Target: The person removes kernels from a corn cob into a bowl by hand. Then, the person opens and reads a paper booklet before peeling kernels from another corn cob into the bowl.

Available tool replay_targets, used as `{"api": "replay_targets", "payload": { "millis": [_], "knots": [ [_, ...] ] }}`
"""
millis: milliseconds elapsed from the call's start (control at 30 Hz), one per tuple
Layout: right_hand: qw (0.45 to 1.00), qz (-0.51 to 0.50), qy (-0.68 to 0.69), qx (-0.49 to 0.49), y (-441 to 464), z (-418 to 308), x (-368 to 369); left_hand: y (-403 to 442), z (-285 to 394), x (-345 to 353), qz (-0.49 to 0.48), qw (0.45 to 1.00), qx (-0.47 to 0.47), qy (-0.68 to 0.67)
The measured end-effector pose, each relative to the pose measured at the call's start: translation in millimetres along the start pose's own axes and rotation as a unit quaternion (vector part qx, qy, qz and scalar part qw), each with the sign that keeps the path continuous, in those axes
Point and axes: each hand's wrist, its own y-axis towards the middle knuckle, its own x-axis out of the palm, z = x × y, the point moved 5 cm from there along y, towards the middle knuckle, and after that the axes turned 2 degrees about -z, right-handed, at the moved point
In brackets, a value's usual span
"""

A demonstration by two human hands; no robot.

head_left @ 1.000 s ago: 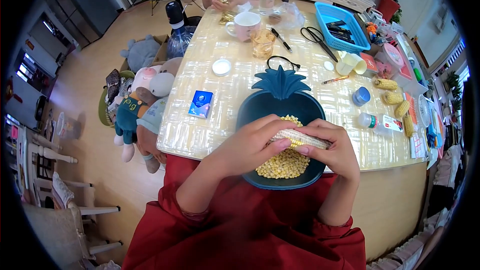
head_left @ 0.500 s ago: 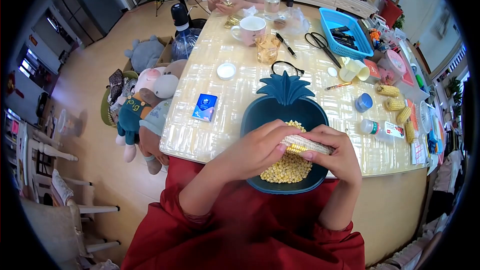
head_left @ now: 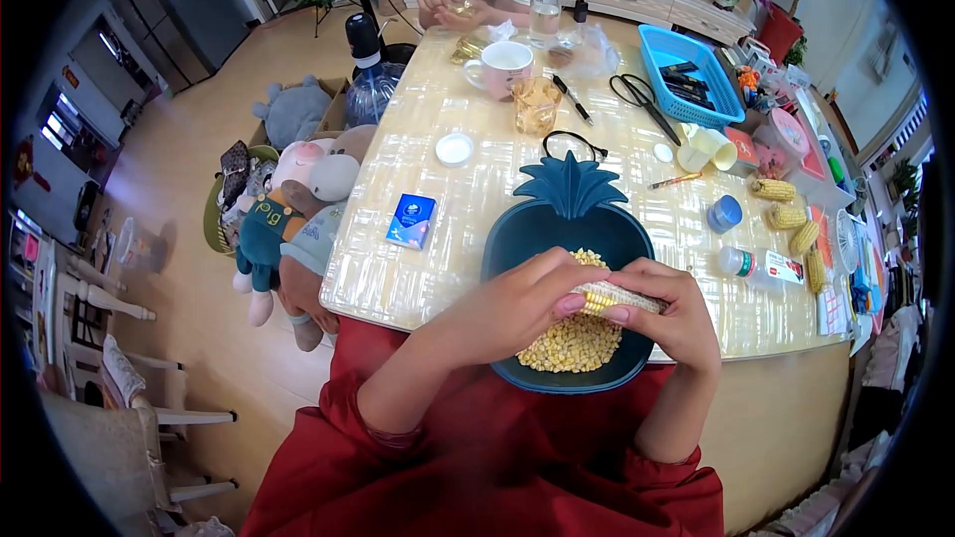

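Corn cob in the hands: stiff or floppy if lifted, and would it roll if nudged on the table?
Probably stiff: the corn cob looks straight between left hand and right hand. Apt to roll, being roughly cylindrical. Likely lightish, since much of its visible surface is bare of kernels.

One word legible: "Pig", yellow letters across the chest of the dark green overalls (head_left: 265, 241) on a plush toy (head_left: 298, 165) beside the surface (head_left: 438, 283). Blue packet (head_left: 411, 222) on the surface: white emblem with small lettering below, too small to read. Clear bottle (head_left: 758, 265) lying at right: red-and-white label (head_left: 784, 268), print unreadable. Pale blue shirt (head_left: 320, 227) on the neighbouring toy: faint markings, illegible.
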Motion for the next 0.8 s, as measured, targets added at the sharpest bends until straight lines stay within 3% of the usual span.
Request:
{"api": "replay_targets", "payload": {
  "millis": [800],
  "knots": [
    [0.999,-0.03,0.035,0.005,0.9,2.2,-4.8,1.4,2.7,-3.4,0.001,0.998,0.06,-0.017]
  ]
}}
